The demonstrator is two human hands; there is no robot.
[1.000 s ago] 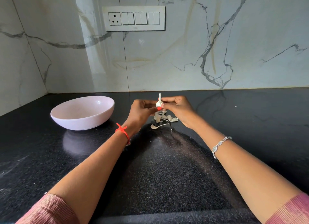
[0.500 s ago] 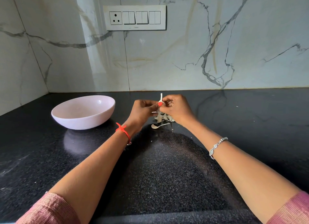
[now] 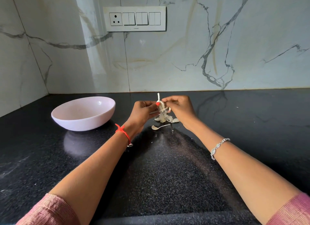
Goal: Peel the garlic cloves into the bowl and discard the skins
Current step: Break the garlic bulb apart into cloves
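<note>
The small white papery garlic clove (image 3: 160, 104), stem up, is pinched between left hand (image 3: 142, 113) and right hand (image 3: 182, 109); the round pale pink bowl (image 3: 80, 123) sits leftward, nearer the left hand.

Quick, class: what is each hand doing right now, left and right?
Left hand: holds the garlic clove, thumb pressed on it.
Right hand: pinches the same clove near its top.

You're in a home kitchen: a black speckled stone counter (image 3: 167, 174) meets a marble-look tiled wall (image 3: 218, 48), with a switch and socket plate (image 3: 136, 18) at upper centre.
</note>
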